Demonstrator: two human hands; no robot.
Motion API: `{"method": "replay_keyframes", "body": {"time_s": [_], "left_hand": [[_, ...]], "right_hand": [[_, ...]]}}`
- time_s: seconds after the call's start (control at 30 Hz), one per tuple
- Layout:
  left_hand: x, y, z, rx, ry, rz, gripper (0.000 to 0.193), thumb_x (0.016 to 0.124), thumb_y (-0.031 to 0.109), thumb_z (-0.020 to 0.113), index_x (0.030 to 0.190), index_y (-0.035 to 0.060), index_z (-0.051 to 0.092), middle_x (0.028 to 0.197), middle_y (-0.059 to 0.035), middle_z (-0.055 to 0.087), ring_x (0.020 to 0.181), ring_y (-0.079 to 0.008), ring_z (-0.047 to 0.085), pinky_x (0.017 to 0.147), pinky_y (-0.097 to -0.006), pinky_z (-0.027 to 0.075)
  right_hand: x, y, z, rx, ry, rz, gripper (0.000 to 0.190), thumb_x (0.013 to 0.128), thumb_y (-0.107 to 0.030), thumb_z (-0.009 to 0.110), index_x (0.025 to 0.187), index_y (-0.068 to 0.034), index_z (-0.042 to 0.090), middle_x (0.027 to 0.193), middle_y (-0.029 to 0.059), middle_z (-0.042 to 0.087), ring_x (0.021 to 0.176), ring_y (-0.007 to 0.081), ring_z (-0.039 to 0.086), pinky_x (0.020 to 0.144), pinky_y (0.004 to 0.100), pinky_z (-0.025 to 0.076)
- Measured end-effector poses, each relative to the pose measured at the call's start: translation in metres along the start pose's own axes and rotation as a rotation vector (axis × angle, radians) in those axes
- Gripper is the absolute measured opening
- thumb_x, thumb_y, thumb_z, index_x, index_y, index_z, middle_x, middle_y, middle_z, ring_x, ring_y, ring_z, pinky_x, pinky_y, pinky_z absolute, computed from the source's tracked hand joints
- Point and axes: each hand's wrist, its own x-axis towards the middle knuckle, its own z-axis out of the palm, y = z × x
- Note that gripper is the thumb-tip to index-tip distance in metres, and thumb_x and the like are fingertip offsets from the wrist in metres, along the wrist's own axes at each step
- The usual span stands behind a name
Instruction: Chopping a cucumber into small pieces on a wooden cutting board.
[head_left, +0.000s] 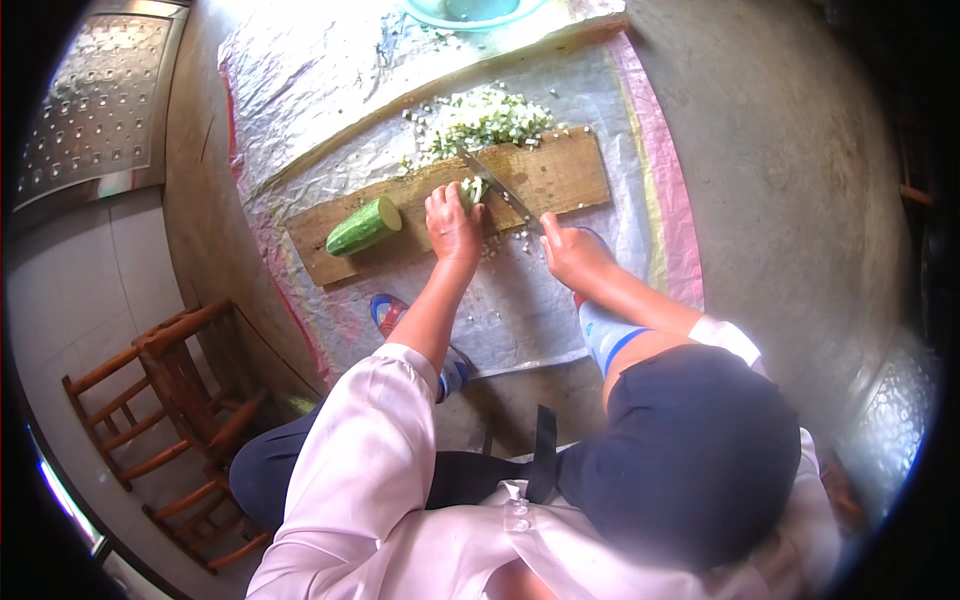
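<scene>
A long wooden board lies on a plastic woven sheet on the floor. On its middle, my left hand holds a cut piece of green-white cucumber-like vegetable. My right hand grips the handle of a kitchen knife, whose blade slants over the board just right of that piece. A large cut piece of cucumber-like vegetable with green skin rests on the board to the left. Beyond the board's far edge lies a heap of small pale green dice. A few dice lie near the board's close edge.
The plastic woven sheet has a pink and yellow border. A light blue basin stands at its far side. Wooden chairs stand at the left, below a studded metal panel. My feet are near the board's close side.
</scene>
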Motion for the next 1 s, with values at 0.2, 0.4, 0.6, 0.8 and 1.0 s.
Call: {"method": "replay_keyframes", "body": {"time_s": [0.2,0.4,0.6,0.8,1.0], "left_hand": [[-0.003,0.004,-0.003,0.0,-0.001,0.061,0.054,0.072,0.018,0.078,0.121,0.0076,0.057,0.117,-0.01,0.058,0.11,-0.0295,0.053,0.093,-0.0404,0.045],[-0.002,0.001,0.0,-0.003,0.007,0.073,0.053,0.074,0.017,0.075,0.123,0.0071,0.058,0.117,-0.0099,0.058,0.109,-0.0295,0.053,0.094,-0.0389,0.046],[-0.004,-0.004,0.002,-0.027,0.015,0.115,0.053,0.074,0.014,0.073,0.125,0.0054,0.057,0.119,-0.0122,0.058,0.111,-0.0306,0.053,0.095,-0.0388,0.046],[-0.007,0.011,-0.004,-0.015,0.059,0.069,0.053,0.077,0.017,0.074,0.125,0.0044,0.056,0.121,-0.015,0.056,0.113,-0.0331,0.051,0.096,-0.0404,0.044],[0.002,-0.002,-0.001,0.012,0.015,0.043,0.048,0.075,0.019,0.076,0.117,0.0049,0.058,0.115,-0.0132,0.057,0.109,-0.0321,0.052,0.092,-0.041,0.047]], "right_hand": [[0.01,0.011,0.006,0.018,0.069,-0.022,0.024,0.09,-0.011,0.054,0.106,0.001,0.04,0.06,0.0229,0.06,0.059,0.0416,0.063,0.051,0.0522,0.049],[0.007,0.001,-0.001,0.012,0.027,-0.003,0.023,0.09,-0.011,0.054,0.105,0.0,0.041,0.06,0.0227,0.06,0.059,0.0413,0.063,0.051,0.0516,0.05],[0.007,0.006,0.003,-0.002,0.036,-0.041,0.023,0.09,-0.011,0.054,0.105,0.0,0.041,0.06,0.0228,0.059,0.058,0.0407,0.063,0.051,0.0515,0.049],[0.003,0.012,0.003,0.012,0.044,-0.016,0.024,0.09,-0.01,0.055,0.106,0.0,0.041,0.059,0.0224,0.059,0.057,0.0404,0.063,0.05,0.0511,0.049],[-0.002,0.009,0.002,0.017,0.04,-0.024,0.024,0.09,-0.01,0.056,0.106,-0.001,0.041,0.058,0.0224,0.058,0.057,0.0407,0.062,0.05,0.0514,0.048]]}}
